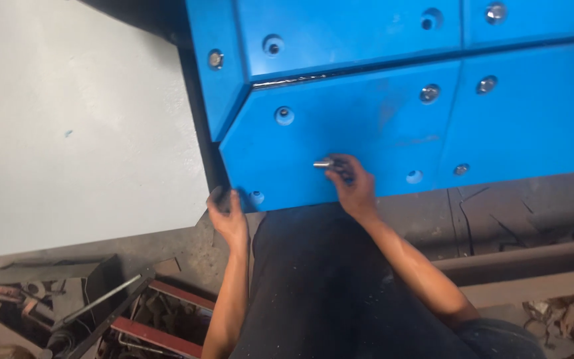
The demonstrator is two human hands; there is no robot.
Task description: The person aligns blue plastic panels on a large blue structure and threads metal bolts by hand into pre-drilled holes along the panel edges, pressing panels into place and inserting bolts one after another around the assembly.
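The right hand (350,186) reaches up to a blue panel (367,133), its fingers curled around a short silver bolt (323,162). The bolt sticks out toward nine o'clock from the fingertips, lying against the face of the panel just above its lower edge. Whether the bolt sits in a hole cannot be told, since the fingers cover that spot.

The left hand (227,213) is at about eight o'clock from the bolt, well apart from it, at the lower left corner of the panel. Its fingers are bent and seem to pinch something small and dark; what that is cannot be made out. Just beside this hand, at three o'clock, is an open bolt hole (256,197) in the panel's corner.

More holes and shiny bolt heads dot the blue panels: one bolt head (429,93) lies at one o'clock from the right hand, and an empty hole (284,116) at eleven o'clock. A white wall (68,119) fills the left. At seven o'clock, on the ground, lies a heap of rusty metal scrap (68,306).
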